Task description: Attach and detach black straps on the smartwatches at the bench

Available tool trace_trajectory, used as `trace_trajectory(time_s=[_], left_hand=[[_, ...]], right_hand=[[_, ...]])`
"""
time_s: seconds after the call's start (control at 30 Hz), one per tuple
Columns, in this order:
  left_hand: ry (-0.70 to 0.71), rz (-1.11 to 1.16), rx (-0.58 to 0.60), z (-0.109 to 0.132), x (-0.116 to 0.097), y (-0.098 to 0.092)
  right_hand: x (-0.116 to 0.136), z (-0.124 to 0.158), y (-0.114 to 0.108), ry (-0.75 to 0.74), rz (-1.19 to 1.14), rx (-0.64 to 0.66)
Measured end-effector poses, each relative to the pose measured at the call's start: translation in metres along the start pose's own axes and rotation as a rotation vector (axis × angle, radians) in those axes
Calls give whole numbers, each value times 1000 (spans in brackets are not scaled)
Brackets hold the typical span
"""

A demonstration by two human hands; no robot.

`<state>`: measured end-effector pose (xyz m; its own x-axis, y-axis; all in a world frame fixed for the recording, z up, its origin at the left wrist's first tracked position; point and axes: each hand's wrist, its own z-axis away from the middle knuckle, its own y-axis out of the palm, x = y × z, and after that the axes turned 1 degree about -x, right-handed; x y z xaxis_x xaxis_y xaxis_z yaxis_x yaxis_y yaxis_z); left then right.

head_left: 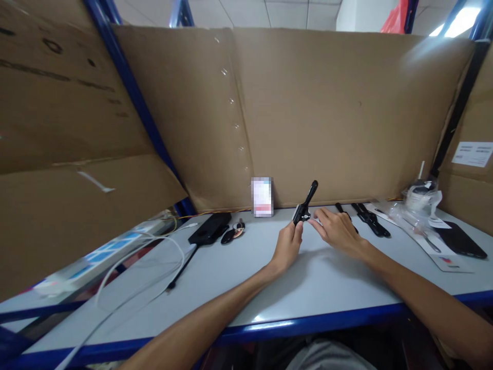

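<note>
My left hand [288, 245] is closed around the lower end of a black strap-like piece [306, 203], which sticks up and tilts to the right above the white table [239, 288]. My right hand [336, 230] is right beside it, fingers curled, with the fingertips pinching at a small light part near the strap's lower end. What the fingertips pinch is too small to name. More black straps [370, 219] lie on the table just beyond my right hand.
A cardboard wall [308, 118] stands behind the table. A small white card [262, 196] leans against it. A black pouch [210, 228], small dark pieces [233, 232], a power strip [100, 257] with white cables lie left. Plastic bags [421, 198] and a black phone [460, 239] lie right.
</note>
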<state>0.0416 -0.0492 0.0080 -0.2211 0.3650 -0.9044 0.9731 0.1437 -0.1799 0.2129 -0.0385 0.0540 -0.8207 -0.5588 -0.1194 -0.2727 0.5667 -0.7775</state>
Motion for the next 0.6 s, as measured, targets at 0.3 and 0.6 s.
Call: trace_trajectory(time_s=[0.3, 0.6], left_hand=[[185, -251, -7, 1, -8, 0], [214, -289, -8, -4, 6, 4]], right_hand=[[11, -2, -10, -39, 115, 91], [15, -3, 1, 18, 98, 175]])
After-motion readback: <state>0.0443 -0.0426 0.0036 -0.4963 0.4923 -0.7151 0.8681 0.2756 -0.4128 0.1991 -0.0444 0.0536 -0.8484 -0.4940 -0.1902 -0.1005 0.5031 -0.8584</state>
